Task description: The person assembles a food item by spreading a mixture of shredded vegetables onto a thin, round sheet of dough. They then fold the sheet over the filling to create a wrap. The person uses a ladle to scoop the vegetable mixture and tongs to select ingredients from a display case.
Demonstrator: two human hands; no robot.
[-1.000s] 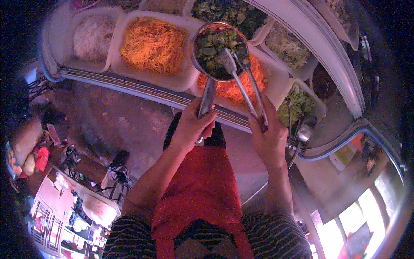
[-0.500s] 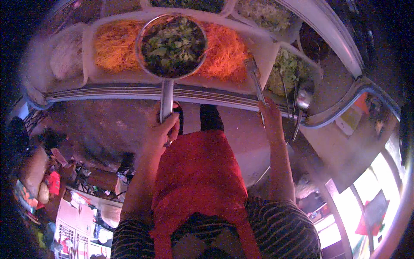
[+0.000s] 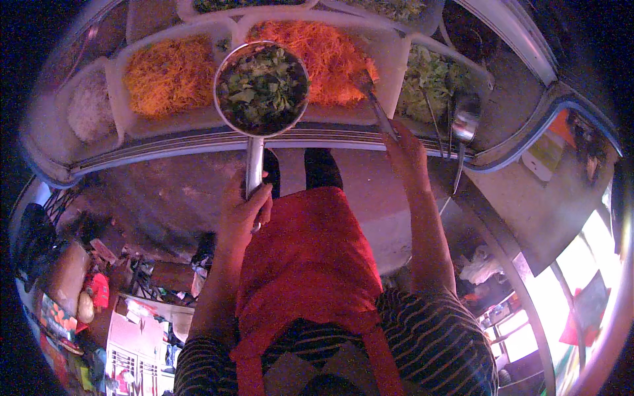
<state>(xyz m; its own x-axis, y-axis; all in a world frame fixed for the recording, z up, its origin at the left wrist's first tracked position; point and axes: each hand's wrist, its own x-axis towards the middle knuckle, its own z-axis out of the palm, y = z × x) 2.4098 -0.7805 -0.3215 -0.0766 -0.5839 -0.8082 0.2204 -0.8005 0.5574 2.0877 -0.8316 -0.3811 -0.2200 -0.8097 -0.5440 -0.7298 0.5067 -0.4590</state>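
My left hand (image 3: pixel 249 206) is closed around the handle of a round metal pan (image 3: pixel 256 152), held level over the near edge of the counter. Chopped green leaves (image 3: pixel 261 89) fill it. To its right, my right hand (image 3: pixel 404 148) grips a pair of metal tongs (image 3: pixel 380 113). Their tips reach into the right side of the shredded orange carrot (image 3: pixel 317 63), which lies in a pale plastic tub (image 3: pixel 389 72). Part of that carrot is hidden behind the pan.
Left of the pan stand a tub of orange shreds (image 3: pixel 168 79) and one of whitish shreds (image 3: pixel 91 109). On the right, a tub of pale green shredded vegetable (image 3: pixel 426 76) has a metal ladle (image 3: pixel 465 119) beside it. A metal ledge (image 3: pixel 178 146) runs along the counter front.
The pan has come slightly nearer to me and lower in view. My right hand and the tongs have shifted a little left and up, the tips staying at the carrot.
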